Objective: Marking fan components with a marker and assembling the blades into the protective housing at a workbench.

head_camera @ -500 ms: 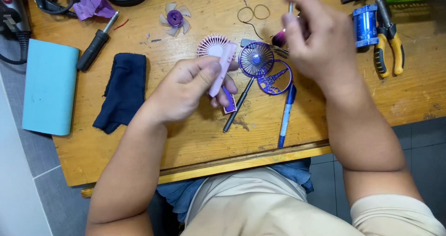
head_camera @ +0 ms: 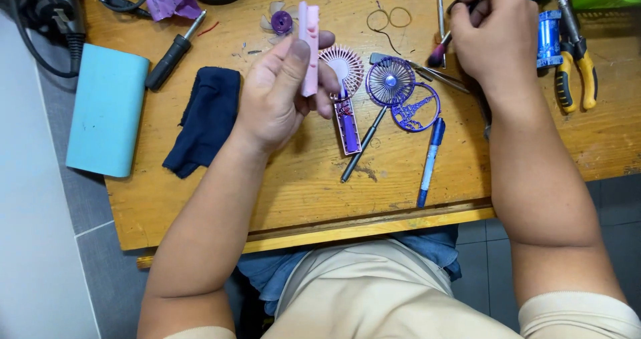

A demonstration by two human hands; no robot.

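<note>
My left hand (head_camera: 277, 99) holds a pink fan casing (head_camera: 308, 49) upright above the wooden counter (head_camera: 300, 185) — fingers clamped on it. Farther off, my right hand (head_camera: 497, 35) pinches a small brush (head_camera: 442, 51) — beside yellow-handled pliers (head_camera: 577, 72).

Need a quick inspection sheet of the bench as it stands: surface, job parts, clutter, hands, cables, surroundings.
Surface: wooden table, scuffed, small debris near the top.
Job's things: pink casing; pink fan grille; purple fan guard; circuit strip.
Clutter: dark cloth, light blue case, black-handled tool, blue pen, pliers, rubber bands.
Hands: left hand grips the pink casing; right hand pinches a small brush.
Cables: black cords at the top left.
Surroundings: grey tiled floor.
</note>
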